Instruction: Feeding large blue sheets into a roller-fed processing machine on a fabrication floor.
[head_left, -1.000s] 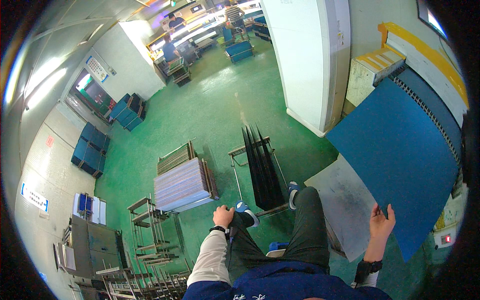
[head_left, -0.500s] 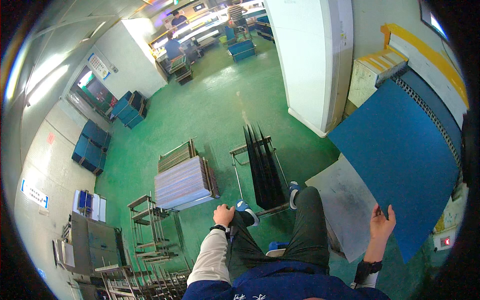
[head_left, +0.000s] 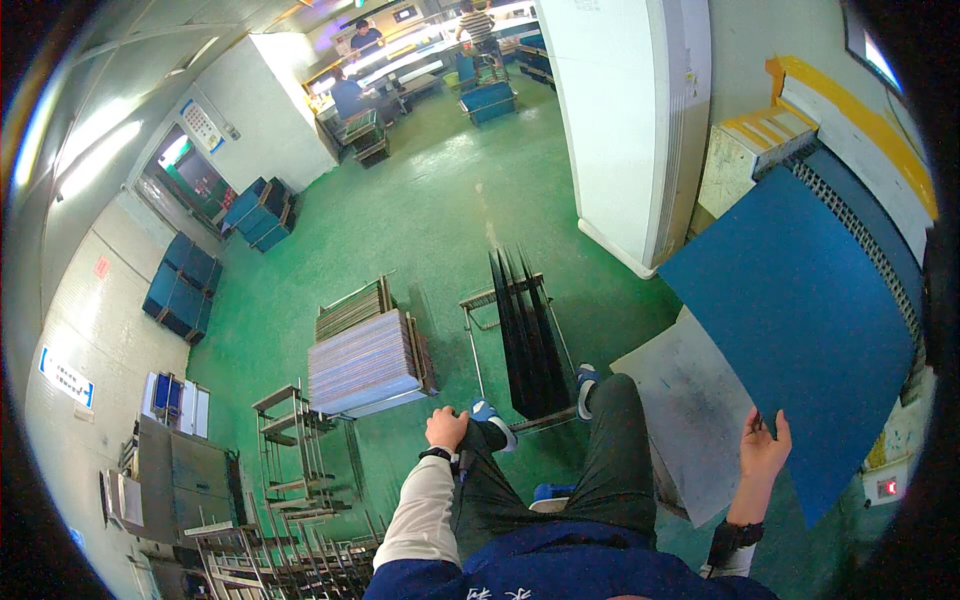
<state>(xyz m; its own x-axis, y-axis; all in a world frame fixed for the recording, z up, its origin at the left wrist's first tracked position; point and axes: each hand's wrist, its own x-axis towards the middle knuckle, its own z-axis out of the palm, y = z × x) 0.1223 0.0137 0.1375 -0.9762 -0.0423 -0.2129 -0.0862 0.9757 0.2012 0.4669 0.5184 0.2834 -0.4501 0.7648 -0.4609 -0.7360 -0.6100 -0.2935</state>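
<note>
A large flat blue panel (head_left: 790, 300) slopes down from the machine at my right. My right hand (head_left: 765, 447) is at its lower near edge, thumb over the face and fingers curled at the rim, closed on it. My left hand (head_left: 446, 428) lies draped over my left knee and holds nothing. On the floor before my feet, a metal rack (head_left: 478, 300) holds several thin dark panels (head_left: 530, 350) standing on edge. A pale grey sheet-like surface (head_left: 685, 400) extends below the blue panel, beside my right leg.
Left of the dark panels stands a rack packed with pale panels (head_left: 365, 370). Bare metal racks (head_left: 290, 440) crowd the lower left. A tall white cabinet (head_left: 625, 130) rises ahead. Blue bins (head_left: 180, 290) line the left wall. Several people work at a lit bench (head_left: 420, 60) far back.
My view has shifted slightly. Both hands and the blue panel keep their places.
</note>
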